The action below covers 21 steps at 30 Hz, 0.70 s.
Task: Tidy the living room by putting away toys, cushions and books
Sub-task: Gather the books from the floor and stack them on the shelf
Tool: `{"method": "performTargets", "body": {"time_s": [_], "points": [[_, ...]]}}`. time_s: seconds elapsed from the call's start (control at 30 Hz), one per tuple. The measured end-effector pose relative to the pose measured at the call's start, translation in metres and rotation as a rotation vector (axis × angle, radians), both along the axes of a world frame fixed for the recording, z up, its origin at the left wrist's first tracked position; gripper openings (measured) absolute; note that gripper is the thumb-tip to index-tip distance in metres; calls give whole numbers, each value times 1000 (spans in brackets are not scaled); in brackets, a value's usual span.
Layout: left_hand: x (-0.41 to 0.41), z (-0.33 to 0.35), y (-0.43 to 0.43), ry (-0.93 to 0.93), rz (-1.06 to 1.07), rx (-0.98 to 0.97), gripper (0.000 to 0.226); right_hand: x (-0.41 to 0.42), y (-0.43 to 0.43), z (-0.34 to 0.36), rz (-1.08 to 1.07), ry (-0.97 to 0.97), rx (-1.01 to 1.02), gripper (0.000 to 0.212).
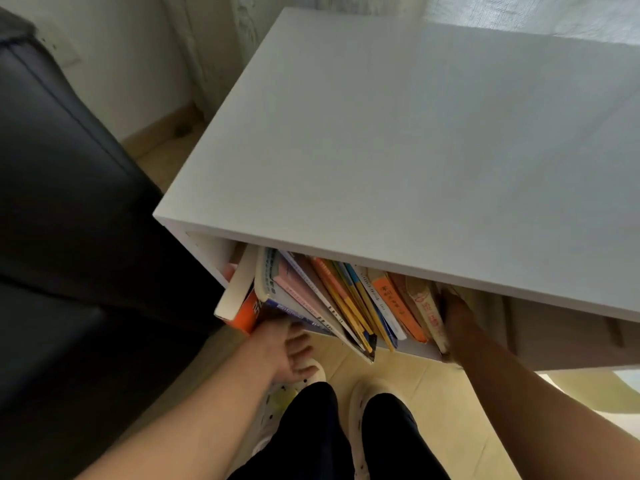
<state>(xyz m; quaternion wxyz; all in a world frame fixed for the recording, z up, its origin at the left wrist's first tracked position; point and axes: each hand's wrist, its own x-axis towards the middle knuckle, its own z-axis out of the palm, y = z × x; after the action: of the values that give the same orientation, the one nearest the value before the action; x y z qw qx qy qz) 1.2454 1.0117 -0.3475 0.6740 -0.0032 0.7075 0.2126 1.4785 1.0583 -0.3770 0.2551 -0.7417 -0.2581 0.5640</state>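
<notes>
As books [332, 299] lean in the shelf [415, 150], the left hand [289, 353] spreads beneath and the right hand [457, 318] braces the end (fingers hidden). Next, likely: push them upright.

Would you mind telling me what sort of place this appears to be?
Probably a home living room: a dark sofa stands beside a low white shelf packed with leaning books, on a tiled floor.

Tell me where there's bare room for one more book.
The cabinet top is bare throughout. A narrow gap lies between the cabinet's left wall and the leaning white book. Elsewhere the shelf is crowded: leaning books fill it between left hand and right hand.
</notes>
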Motion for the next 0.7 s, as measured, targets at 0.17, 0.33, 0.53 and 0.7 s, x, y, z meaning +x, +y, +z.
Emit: {"method": "performTargets", "body": {"time_s": [0.17,0.33,0.53,0.7], "points": [[14,3,-15,192,-268,92,25,-3,-10,22,58,-138,19,38],[38,54,-15,496,-1066,386,26,-15,-21,60,211,-145,191,38],[73,107,7,1284,-1205,1061,34,-24,-34,84,391,-212,315,53],[71,76,61,435,-820,520,34,-17,-30,68,364,-181,337,56]]}}
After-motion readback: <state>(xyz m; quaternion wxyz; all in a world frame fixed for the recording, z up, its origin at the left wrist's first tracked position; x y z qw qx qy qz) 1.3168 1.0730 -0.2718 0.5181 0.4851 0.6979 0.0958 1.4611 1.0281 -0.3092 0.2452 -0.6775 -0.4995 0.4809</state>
